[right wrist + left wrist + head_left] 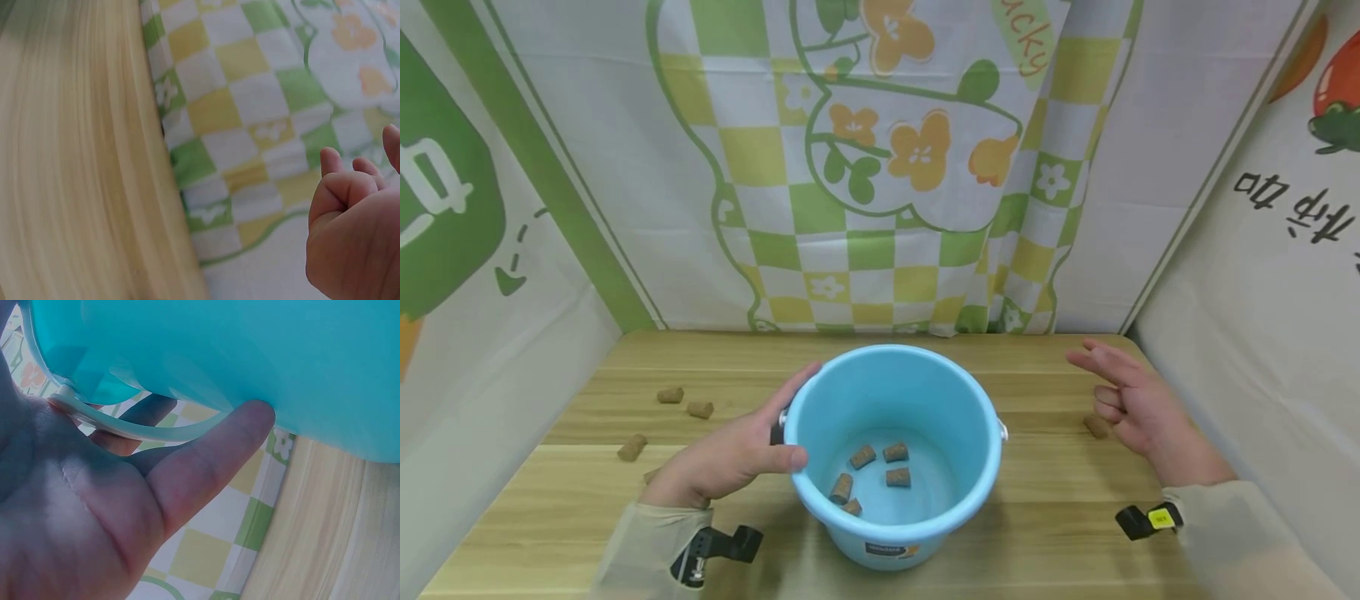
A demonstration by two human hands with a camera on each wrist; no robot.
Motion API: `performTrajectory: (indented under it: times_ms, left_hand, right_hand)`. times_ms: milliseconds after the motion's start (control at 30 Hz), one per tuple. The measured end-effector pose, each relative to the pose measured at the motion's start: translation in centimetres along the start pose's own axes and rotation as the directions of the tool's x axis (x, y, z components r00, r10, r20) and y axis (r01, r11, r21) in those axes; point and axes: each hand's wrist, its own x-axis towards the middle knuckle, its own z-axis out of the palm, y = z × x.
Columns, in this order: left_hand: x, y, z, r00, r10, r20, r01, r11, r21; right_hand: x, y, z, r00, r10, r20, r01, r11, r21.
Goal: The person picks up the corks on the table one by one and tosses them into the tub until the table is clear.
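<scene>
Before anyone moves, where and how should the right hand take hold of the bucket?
Probably by the right rim, from the right, pinching the lip inside and out. The bucket stands upright, its wide mouth open. The left hand grips the opposite side; the right hand is off to the right.

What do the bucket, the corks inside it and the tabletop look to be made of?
Bucket: probably plastic, smooth and faintly glossy, with even colour and highlights. Corks: likely pressed cork, matte, from their speckled brown surface. Tabletop: smooth-looking; streaked grain suggests wood or wood-look laminate.
</scene>
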Motion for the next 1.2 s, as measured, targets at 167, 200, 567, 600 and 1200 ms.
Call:
performTrajectory:
  times_ms: [167, 200, 567, 600, 1200]
  left_hand:
    - [-0.1, 0.0, 0.0, 1.000, -0.003, -0.005, 0.004, 1.000, 0.015]
    - [-0.1, 0.0, -0.1, 1.000, -0.005, -0.006, 0.005, 1.000, 0.019]
    - [-0.1, 0.0, -0.2, 1.000, 0.014, 0.000, -0.014, 0.999, 0.029]
    - [0.0, 0.0, -0.2, 1.000, 0.014, 0.000, -0.014, 1.000, 0.028]
    - [-0.1, 0.1, -0.1, 1.000, -0.012, -0.013, 0.012, 1.000, 0.026]
  right_hand:
    - [-0.1, 0.0, -2.6, 0.998, 0.007, -0.056, -0.005, 0.999, 0.047]
    - [-0.1, 0.0, -3.0, 0.998, 0.012, -0.070, -0.009, 0.999, 0.045]
    - [-0.9, 0.3, -6.9, 0.954, 0.102, -0.281, -0.126, 0.990, -0.068]
    - [-1.0, 0.4, -7.1, 0.949, 0.108, -0.295, -0.140, 0.986, -0.090]
    - [-2.0, 3.4, -11.0, 0.857, 0.239, -0.456, -0.328, 0.936, -0.126]
